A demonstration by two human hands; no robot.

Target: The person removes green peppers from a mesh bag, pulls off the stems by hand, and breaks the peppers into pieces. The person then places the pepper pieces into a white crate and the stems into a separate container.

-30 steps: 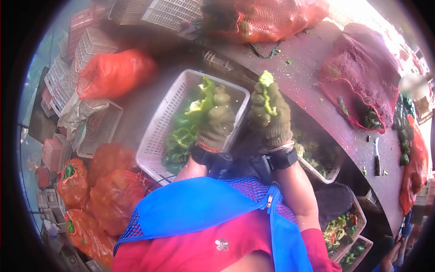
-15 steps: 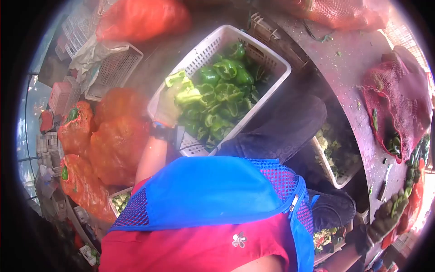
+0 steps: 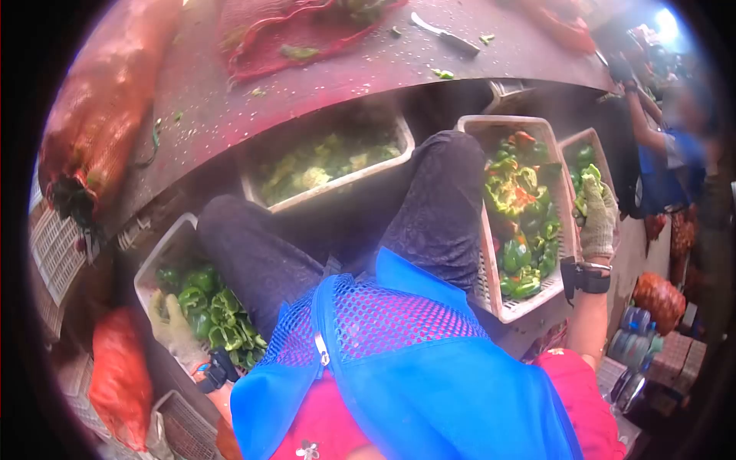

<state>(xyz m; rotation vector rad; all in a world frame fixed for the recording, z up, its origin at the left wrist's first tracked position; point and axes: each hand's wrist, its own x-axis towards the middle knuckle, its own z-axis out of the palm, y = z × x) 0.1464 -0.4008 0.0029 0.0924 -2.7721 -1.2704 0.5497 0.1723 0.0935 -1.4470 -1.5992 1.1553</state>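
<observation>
My left hand point(image 3: 176, 331), in a pale knit glove, is at the near-left side of a white crate point(image 3: 147, 270) with green peppers point(image 3: 222, 310), many of them cut open. Its fingers are apart, and I see nothing held in them. On the far right, my gloved right hand point(image 3: 598, 218) is closed around a piece of green pepper point(image 3: 590, 182). It is beside a small white crate point(image 3: 580, 138) with green peppers. To its left stands a longer white crate point(image 3: 502, 310) of green peppers and pale, orange-tinged pepper cores point(image 3: 512, 190).
Between my knees and the table point(image 3: 330, 77) sits a crate point(image 3: 345, 184) of pale green scraps. On the table lie a knife point(image 3: 446, 34) and a red mesh bag point(image 3: 291, 34). Red sacks point(image 3: 123, 379) stand at left. Another person point(image 3: 667, 157) is at far right.
The view has swung to the right. My left hand has let go of the cut pepper pieces it held over the crate. My right hand, earlier at the lower right edge, now shows fully with pepper.
</observation>
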